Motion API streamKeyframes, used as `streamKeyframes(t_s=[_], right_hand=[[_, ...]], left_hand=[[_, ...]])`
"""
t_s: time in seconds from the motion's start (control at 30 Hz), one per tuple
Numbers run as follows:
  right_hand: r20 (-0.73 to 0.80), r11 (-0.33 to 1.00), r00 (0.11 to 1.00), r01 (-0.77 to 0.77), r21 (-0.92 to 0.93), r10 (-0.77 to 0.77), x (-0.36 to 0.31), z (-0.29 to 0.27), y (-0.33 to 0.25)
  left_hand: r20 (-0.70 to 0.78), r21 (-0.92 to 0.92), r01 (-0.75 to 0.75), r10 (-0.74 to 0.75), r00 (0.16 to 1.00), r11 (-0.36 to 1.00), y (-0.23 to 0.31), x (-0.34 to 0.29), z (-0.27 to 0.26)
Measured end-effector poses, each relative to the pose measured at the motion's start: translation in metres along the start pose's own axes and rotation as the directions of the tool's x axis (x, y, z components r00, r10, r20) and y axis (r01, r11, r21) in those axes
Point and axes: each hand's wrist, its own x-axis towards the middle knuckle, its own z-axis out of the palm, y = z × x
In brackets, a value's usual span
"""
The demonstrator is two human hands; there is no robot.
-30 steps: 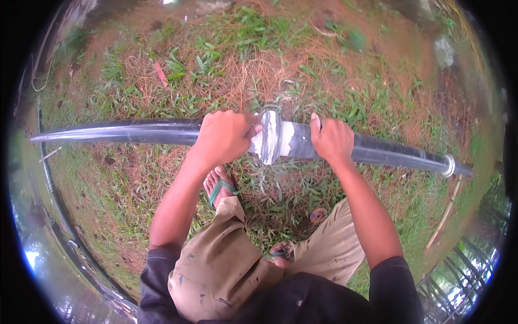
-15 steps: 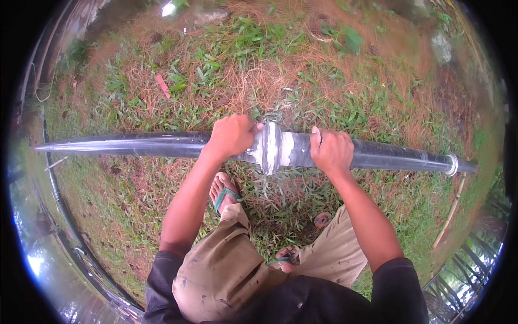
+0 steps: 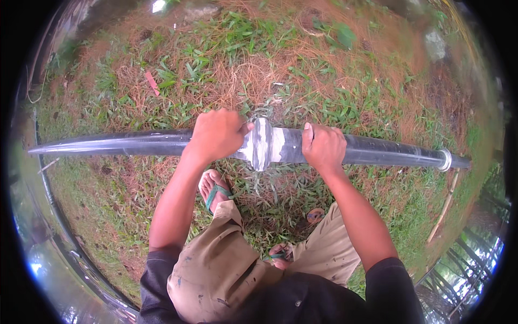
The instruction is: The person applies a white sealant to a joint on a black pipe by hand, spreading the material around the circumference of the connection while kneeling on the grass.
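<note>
A long black pipe (image 3: 377,150) runs left to right across the view in front of me. At its middle is a bulging joint (image 3: 262,144) smeared with white, with a white patch on the pipe just right of it. My left hand (image 3: 218,134) is closed over the pipe left of the joint, its thumb side nearest the bulge. Right of the white patch, my right hand (image 3: 325,146) grips the pipe with the thumb on top. Undersides of both grips are hidden. Near the right end, a pale ring (image 3: 445,160) goes around the pipe.
Grass and brown pine needles cover the ground. My sandalled feet (image 3: 216,190) stand below the pipe. A red strip (image 3: 152,83) lies at the upper left. Another dark pipe (image 3: 67,232) curves along the left edge, and a thin stick (image 3: 443,208) lies under the right end.
The whole view has shifted slightly, so pipe and ground appear a little further left and up. My left hand has turned or slid slightly on the pipe; both hands keep their hold.
</note>
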Motion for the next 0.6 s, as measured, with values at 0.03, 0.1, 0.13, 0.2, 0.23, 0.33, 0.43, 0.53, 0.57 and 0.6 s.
streamKeyframes(t_s=[0.03,0.1,0.13,0.2,0.23,0.33,0.43,0.53,0.57,0.6], right_hand=[[0.001,1.000,1.000,0.005,0.008,-0.005,-0.003,0.001,0.000],[-0.060,0.999,0.998,0.004,-0.050,-0.007,0.000,0.004,0.004],[-0.072,0.998,0.997,0.007,-0.058,-0.011,-0.001,0.004,0.007],[-0.089,0.997,0.996,0.008,-0.078,-0.015,0.000,0.001,0.010],[-0.074,0.996,0.997,0.003,-0.086,-0.009,-0.002,0.002,0.012],[-0.049,0.998,0.999,0.001,-0.069,-0.004,-0.002,0.003,0.004],[-0.086,0.999,0.996,0.010,-0.044,-0.014,0.003,0.002,-0.002],[-0.070,0.996,0.997,-0.020,-0.085,0.015,-0.004,0.003,0.008],[-0.080,0.995,0.997,-0.004,-0.099,-0.004,-0.005,0.000,0.014],[-0.101,0.996,0.994,0.022,-0.082,-0.030,-0.005,0.001,0.008]], left_hand=[[-0.058,0.000,-0.008,0.009,0.998,1.000,-0.002,0.004,0.014],[-0.164,0.009,-0.016,0.018,0.986,1.000,-0.010,0.016,0.026],[-0.177,0.007,-0.023,0.024,0.984,1.000,-0.007,0.015,0.024],[-0.144,0.115,-0.052,0.069,0.987,0.992,0.001,0.009,0.020],[-0.111,0.120,-0.066,0.079,0.991,0.991,0.009,-0.002,0.011],[-0.119,0.015,-0.021,0.022,0.993,1.000,0.007,0.002,0.015],[-0.167,0.033,-0.025,0.031,0.985,0.999,-0.012,0.024,0.030],[-0.204,0.091,-0.085,0.102,0.974,0.992,0.009,0.010,0.027],[-0.180,0.071,-0.079,0.090,0.980,0.994,0.024,0.000,0.021],[-0.160,0.078,-0.049,0.061,0.985,0.996,0.026,-0.010,0.014]])
